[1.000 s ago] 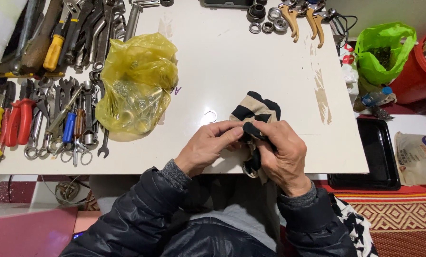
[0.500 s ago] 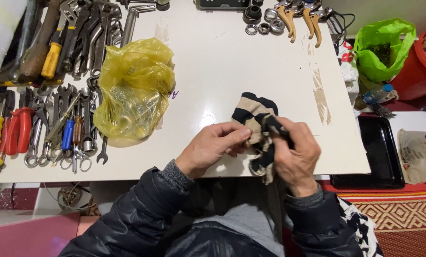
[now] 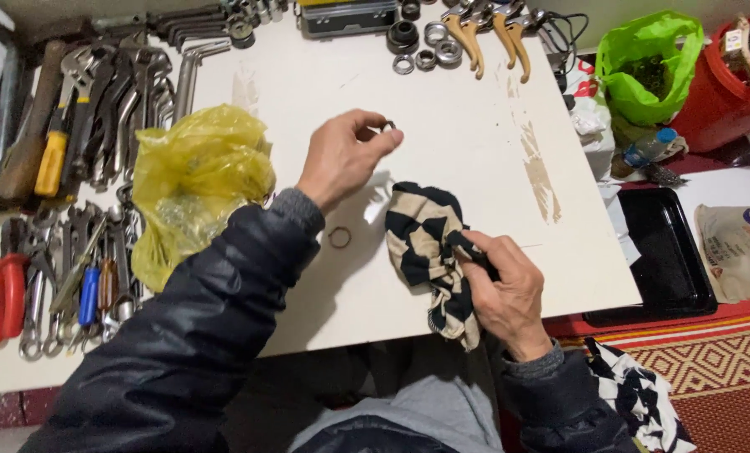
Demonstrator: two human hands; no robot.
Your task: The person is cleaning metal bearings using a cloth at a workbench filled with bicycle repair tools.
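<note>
Left hand: the left hand (image 3: 341,158) is pinching a small dark metal ring (image 3: 388,126) in its fingers above the white counter (image 3: 324,84), far centre.
Right hand: the right hand (image 3: 505,289) is clutching a black-and-cream striped cloth (image 3: 425,243) at the near edge.
Orientation: the ring's axis cannot be told.
Risk: such a light pinch is likely leaving the ring free to slip and roll away.
Nearby: a thin brown ring (image 3: 339,237) is lying beside a crumpled yellow plastic bag (image 3: 192,180).
</note>
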